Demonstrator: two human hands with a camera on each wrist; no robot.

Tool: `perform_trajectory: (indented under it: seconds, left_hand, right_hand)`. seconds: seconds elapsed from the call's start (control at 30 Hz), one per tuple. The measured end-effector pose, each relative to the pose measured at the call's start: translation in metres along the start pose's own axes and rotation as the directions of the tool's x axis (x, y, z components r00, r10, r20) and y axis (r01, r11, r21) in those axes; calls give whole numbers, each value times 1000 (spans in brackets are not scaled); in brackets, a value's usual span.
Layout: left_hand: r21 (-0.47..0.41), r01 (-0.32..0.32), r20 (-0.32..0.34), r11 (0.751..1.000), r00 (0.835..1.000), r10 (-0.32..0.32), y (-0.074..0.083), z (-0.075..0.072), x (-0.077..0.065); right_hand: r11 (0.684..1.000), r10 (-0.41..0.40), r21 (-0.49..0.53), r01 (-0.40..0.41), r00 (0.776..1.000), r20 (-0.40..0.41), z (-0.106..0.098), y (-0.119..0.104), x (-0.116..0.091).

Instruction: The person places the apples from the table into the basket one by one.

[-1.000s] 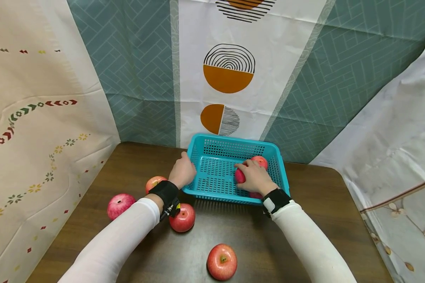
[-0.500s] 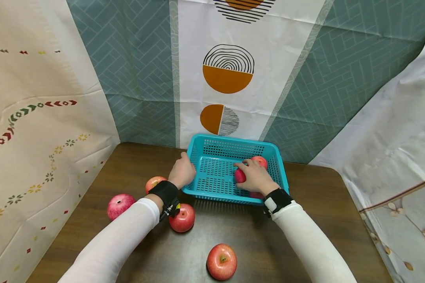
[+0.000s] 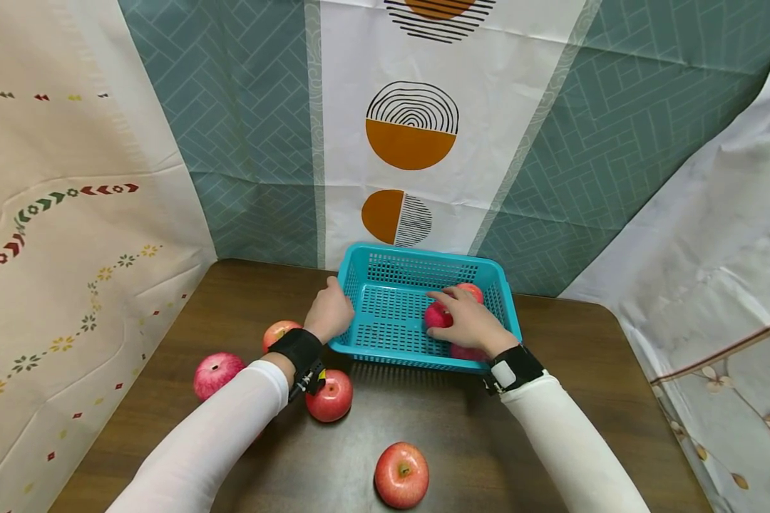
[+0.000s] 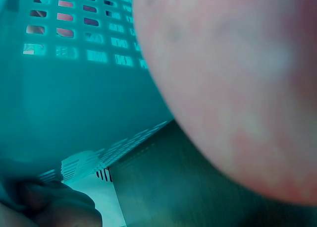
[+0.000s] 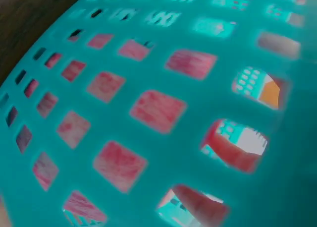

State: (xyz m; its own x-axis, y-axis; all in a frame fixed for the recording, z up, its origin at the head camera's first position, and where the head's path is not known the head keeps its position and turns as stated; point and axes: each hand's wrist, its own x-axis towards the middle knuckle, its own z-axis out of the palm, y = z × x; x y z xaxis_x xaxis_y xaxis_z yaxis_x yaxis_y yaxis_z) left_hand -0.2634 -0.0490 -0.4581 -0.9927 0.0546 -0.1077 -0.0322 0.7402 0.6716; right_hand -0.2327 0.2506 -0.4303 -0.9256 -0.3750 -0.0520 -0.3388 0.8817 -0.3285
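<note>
A turquoise perforated basket stands against the back cloth. My left hand grips its left rim; in the left wrist view the curled fingers show at the basket's edge. Inside the right part lies a deep pink round fruit, between the spread thumb and fingers of my right hand. Another pink fruit lies beneath that hand, and a red apple is partly hidden behind it. The right wrist view looks through the basket's wall at pink fruit and fingers.
On the brown table, one apple lies in front and another apple beside the left wrist. A paler apple and a pink fruit lie farther left. Something pale pink and round blurs much of the left wrist view.
My right hand has shifted slightly right and toward me, with its fingers spread wider, so more of the pink fruits shows. The left hand has stayed on the rim.
</note>
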Motion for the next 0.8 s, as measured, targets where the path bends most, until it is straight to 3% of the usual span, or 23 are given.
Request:
perform_trajectory:
  seconds: [0.23,0.5,0.8]
  left_hand:
    - [1,0,5,1000,1000,0,1,-1,-2]
    - [-2,-18,-2,1000,1000,18,1,-1,-3]
    - [-3,-15,-1,1000,1000,15,0,-1,-1]
  right_hand:
    - [997,-2,83,5,999,-33,-6,-6,-19]
    - [974,-52,208,87,985,-165,-2,-12,-45]
    - [969,-52,226,100,976,-211,4,-18,-72]
